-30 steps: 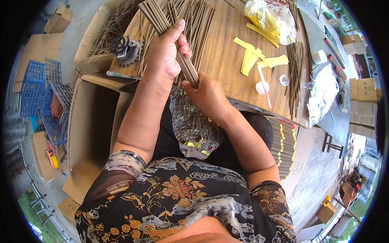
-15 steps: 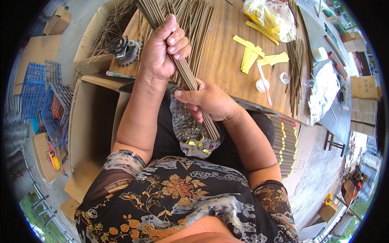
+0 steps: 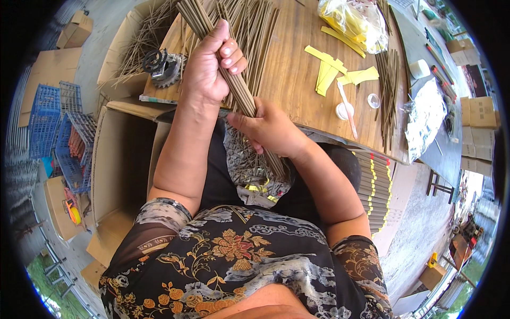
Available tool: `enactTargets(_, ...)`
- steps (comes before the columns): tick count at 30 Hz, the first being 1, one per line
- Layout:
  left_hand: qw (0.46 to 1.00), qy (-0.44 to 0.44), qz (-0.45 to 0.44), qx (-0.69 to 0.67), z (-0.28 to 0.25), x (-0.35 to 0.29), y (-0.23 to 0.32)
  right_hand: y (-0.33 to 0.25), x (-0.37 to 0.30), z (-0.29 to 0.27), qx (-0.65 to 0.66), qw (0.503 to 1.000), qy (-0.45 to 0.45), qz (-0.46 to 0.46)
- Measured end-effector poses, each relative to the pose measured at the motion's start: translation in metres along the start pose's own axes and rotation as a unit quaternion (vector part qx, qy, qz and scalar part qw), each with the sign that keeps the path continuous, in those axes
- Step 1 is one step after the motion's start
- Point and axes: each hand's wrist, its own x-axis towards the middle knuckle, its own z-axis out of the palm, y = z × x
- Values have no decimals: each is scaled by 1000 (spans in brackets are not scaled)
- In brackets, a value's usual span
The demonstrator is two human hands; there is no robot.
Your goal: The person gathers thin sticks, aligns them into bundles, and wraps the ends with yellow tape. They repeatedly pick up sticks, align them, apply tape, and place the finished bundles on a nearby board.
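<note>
A bundle of thin brown incense sticks (image 3: 240, 94) slants from the table edge down over my lap. Near its upper part my left hand (image 3: 210, 69) is closed around it, thumb lying along the sticks. Lower down, my right hand (image 3: 276, 128) wraps the same bundle, its thumb across the front and slightly blurred. The lower ends of the sticks poke out below the right hand, over a grey crumpled cloth (image 3: 241, 159) on my lap. Behind the left hand, many loose sticks (image 3: 264, 40) lie spread on the wooden table (image 3: 295, 69).
Yellow paper strips (image 3: 329, 77), a clear bag (image 3: 353, 26), a small white tub (image 3: 344, 111) and more sticks (image 3: 390, 90) occupy the table's right. A toothed metal device (image 3: 166, 70) sits at its left corner. Left stands an open carton (image 3: 119, 159); banded bundles (image 3: 376, 191) lie right of my leg.
My right hand has shifted slightly up along the bundle, and its thumb has moved. The sticks' lower ends sit a little higher. My left hand keeps its hold.
</note>
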Motion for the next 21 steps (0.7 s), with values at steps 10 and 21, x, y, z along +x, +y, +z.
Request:
enactTargets(10, 990, 108, 44, 83, 11, -10, -11, 4, 5, -1, -110, 989, 78, -54)
enactTargets(21, 975, 168, 50, 135, 21, -10, -12, 26, 14, 3, -217, 948, 170, -158)
